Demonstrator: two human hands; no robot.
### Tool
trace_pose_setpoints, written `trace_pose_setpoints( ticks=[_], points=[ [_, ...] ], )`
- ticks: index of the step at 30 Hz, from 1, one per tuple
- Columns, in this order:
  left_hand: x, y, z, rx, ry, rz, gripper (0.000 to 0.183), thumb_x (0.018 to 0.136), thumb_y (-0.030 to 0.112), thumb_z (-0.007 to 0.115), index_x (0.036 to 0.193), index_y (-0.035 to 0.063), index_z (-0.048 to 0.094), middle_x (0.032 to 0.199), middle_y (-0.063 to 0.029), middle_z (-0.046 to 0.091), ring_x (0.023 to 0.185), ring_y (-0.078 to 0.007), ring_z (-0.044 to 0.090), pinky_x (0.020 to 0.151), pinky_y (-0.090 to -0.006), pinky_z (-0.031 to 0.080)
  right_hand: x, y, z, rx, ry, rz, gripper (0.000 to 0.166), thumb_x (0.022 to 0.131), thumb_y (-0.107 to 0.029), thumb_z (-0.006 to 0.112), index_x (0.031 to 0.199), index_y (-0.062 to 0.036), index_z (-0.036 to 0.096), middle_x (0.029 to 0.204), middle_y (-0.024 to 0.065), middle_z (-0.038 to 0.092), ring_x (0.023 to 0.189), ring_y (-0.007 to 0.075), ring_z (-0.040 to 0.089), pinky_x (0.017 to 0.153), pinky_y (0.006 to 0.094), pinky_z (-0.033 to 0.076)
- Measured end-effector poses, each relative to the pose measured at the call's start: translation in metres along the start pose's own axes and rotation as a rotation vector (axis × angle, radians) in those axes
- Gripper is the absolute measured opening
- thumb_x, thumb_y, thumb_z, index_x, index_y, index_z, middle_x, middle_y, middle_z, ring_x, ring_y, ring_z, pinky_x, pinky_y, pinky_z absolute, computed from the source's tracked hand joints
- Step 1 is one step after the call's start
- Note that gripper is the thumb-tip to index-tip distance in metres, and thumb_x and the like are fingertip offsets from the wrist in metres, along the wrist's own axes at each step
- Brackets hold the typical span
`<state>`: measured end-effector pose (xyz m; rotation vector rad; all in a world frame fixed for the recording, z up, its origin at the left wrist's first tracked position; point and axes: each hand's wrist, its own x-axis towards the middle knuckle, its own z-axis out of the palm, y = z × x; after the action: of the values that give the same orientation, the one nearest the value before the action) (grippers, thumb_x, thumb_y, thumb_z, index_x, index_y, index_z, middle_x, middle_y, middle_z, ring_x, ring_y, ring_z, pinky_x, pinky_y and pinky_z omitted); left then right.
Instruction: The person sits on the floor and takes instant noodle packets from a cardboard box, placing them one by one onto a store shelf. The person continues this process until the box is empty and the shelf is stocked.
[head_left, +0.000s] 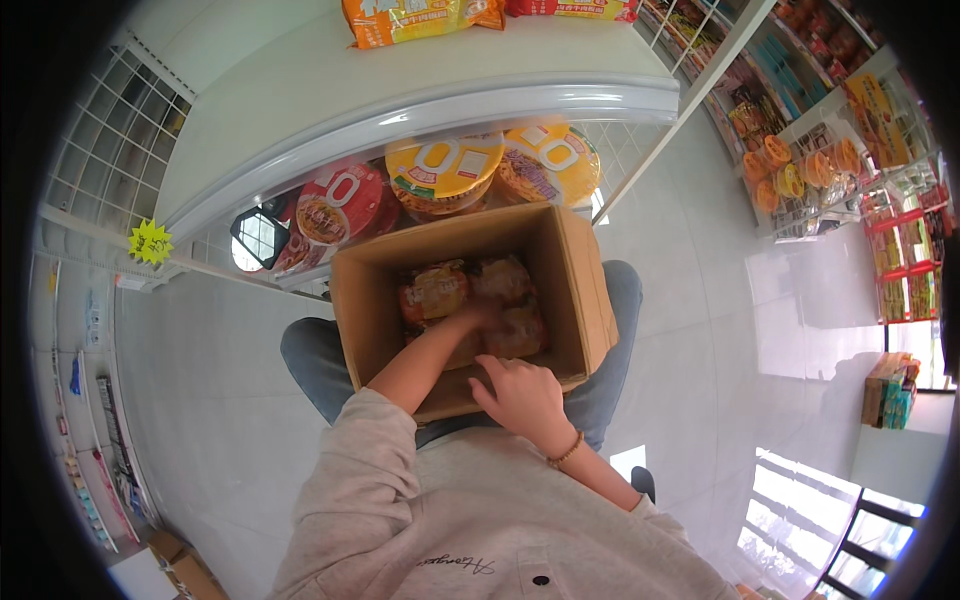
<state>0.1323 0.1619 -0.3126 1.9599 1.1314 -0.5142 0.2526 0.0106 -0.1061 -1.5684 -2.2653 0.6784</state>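
An open cardboard box (596, 300) sits in front of me between my knees. Inside it lie several packs of instant noodles (433, 292) in shiny plastic wrapping. My left hand (487, 311) reaches down into the box over the packs. It is blurred, so I cannot tell whether it grips one. At the box's near rim is my right hand (525, 394), palm down, its thumb and forefinger apart and no pack in it. A beaded bracelet (568, 450) circles my right wrist.
A white shelf (420, 90) with a clear front strip stands just beyond the box. Noodle bowls (446, 169) are stacked beneath it; orange noodle packs (424, 19) lie on top. A wire grid (124, 124) stands at left, stocked racks (810, 161) at right.
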Motion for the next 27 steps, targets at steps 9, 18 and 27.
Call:
trace_pose_setpoints(
  ticks=[9, 18, 27],
  points=[
    [-0.010, -0.002, -0.012, 0.184, 0.167, 0.116, 0.071, 0.074, 0.062, 0.074, 0.135, 0.0253, 0.066, 0.109, -0.0186, 0.074, 0.100, -0.0355, 0.071, 0.091, -0.0448, 0.054, 0.001, -0.006, -0.001, -0.015, 0.004, -0.018, 0.028, 0.093, -0.035, 0.063, 0.094, -0.0069, 0.061, 0.075, 0.0093, 0.067, 0.073, 0.0257, 0.070, 0.058, 0.0394, 0.055],
    [-0.045, 0.000, -0.030, 0.159, 0.200, 0.139, 0.051, 0.065, 0.039, 0.082, 0.100, 0.0059, 0.066, 0.093, -0.0145, 0.074, 0.089, -0.0367, 0.071, 0.079, -0.0488, 0.056, 0.002, -0.010, -0.003, 0.070, 0.038, -0.029, 0.030, 0.091, -0.030, 0.067, 0.108, -0.0053, 0.062, 0.087, 0.0111, 0.068, 0.085, 0.0267, 0.069, 0.068, 0.0398, 0.056],
    [-0.211, 0.068, -0.152, 0.071, 0.406, 0.185, 0.050, 0.070, 0.026, 0.085, 0.110, 0.0086, 0.061, 0.100, -0.0153, 0.072, 0.094, -0.0394, 0.068, 0.082, -0.0483, 0.053, 0.017, -0.008, -0.027, 0.262, 0.635, 0.138, 0.084, 0.085, -0.017, 0.078, 0.153, 0.0034, 0.033, 0.153, 0.0264, 0.040, 0.139, 0.0443, 0.041, 0.113, 0.0489, 0.038]
  ],
)
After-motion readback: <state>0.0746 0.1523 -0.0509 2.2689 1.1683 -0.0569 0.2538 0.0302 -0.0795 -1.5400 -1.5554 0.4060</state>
